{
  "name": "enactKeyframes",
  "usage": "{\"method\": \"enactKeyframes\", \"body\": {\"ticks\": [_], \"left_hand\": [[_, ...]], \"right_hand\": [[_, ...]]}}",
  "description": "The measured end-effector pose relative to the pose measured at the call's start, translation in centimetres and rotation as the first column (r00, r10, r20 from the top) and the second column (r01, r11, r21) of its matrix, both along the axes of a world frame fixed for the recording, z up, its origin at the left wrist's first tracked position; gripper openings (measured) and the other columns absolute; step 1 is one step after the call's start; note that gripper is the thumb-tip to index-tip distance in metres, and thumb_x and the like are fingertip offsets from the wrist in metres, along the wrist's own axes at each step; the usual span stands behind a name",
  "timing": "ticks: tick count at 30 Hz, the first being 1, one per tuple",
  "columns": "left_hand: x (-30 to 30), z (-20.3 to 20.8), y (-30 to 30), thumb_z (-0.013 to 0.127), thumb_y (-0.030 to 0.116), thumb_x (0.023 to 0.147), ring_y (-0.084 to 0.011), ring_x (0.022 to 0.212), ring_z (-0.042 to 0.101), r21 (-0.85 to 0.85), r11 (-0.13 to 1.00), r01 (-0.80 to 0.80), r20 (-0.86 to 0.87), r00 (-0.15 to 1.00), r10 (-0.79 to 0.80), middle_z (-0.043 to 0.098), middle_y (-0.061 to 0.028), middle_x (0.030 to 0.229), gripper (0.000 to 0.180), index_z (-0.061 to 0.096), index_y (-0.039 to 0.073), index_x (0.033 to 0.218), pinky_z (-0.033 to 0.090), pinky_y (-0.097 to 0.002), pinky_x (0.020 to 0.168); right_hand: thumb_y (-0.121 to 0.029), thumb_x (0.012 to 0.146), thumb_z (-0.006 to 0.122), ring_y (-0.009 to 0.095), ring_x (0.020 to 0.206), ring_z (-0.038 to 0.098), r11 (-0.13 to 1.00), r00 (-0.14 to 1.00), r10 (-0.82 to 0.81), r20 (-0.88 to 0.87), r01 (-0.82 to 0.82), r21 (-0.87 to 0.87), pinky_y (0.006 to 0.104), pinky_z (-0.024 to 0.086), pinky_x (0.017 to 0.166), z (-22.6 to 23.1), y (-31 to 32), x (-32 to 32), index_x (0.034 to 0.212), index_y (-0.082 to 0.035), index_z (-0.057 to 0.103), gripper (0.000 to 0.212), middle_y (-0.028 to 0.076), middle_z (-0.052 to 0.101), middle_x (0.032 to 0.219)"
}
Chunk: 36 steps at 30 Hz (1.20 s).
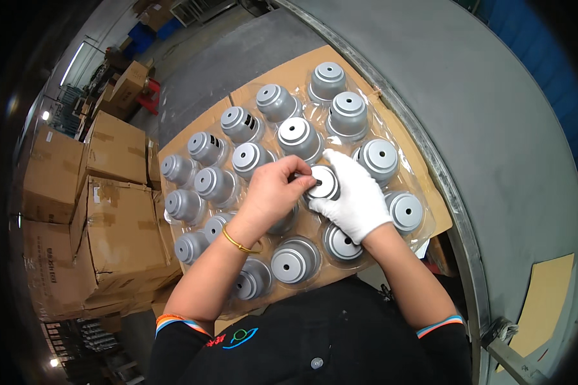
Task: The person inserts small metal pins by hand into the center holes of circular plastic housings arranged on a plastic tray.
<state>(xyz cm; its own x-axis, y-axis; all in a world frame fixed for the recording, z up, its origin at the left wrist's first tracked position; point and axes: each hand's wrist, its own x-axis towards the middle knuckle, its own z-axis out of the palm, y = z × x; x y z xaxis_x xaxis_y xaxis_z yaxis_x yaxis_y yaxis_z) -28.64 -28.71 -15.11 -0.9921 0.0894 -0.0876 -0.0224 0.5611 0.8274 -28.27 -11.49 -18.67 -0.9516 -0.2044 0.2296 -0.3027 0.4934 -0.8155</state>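
Note:
My right hand [356, 199], in a white glove, is wrapped round a silver-grey cup-shaped housing [325, 186] with a flat stepped top. My bare left hand [275, 189], a gold bracelet at its wrist, has thumb and forefinger pinched together at the middle of that top. A small dark spot shows at the fingertips; whether it is a tiny part or the housing's hole I cannot tell. Around both hands stand several like housings, such as one ahead [295, 131] and one close to me [293, 263], most with a dark hole in the top.
The housings sit in a clear plastic tray [424, 186] on a brown cardboard sheet [331, 54]. A metal-edged grey surface [456, 83] runs along the right, with a cardboard piece [546, 295] on it. Large cartons [122, 224] are stacked at the left.

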Motion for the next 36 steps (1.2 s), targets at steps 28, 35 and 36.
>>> {"method": "enactKeyframes", "body": {"ticks": [28,35,36], "left_hand": [[0.1,-0.9,3.3,0.067,0.009,0.076,-0.0337,0.067,0.062,-0.674,0.737,0.049,-0.374,0.838,-0.397,0.060,-0.0135,0.067,0.008,0.060,0.007,0.077,0.049,-0.0425,0.059],[-0.4,-1.8,2.3,0.064,0.005,0.074,-0.0302,0.061,0.060,-0.514,0.856,0.054,-0.474,0.814,-0.336,0.057,-0.0122,0.066,0.010,0.054,0.006,0.074,0.048,-0.0416,0.055],[0.3,-2.2,2.9,0.061,0.002,0.072,-0.0299,0.060,0.059,-0.623,0.782,-0.012,-0.499,0.776,-0.386,0.055,-0.0113,0.065,0.009,0.053,0.007,0.072,0.048,-0.0407,0.054]], "right_hand": [[-0.022,0.076,0.066,0.035,0.099,0.060,0.995,0.992,0.101,0.069,-0.100,-0.014,0.0411,0.050,0.083,-1.7,-0.5,-1.7,0.106,-0.013,0.061,0.031,0.012,0.064,0.105],[-0.022,0.075,0.068,0.032,0.103,0.061,0.990,0.989,0.129,0.072,-0.132,0.042,0.0384,0.051,0.086,-1.9,-0.3,-1.7,0.117,-0.013,0.060,0.044,0.011,0.063,0.114],[-0.023,0.074,0.069,0.032,0.103,0.061,0.995,0.995,0.095,0.015,-0.095,0.031,0.0382,0.051,0.086,-2.5,-0.3,-1.6,0.117,-0.013,0.060,0.045,0.011,0.063,0.114]]}}
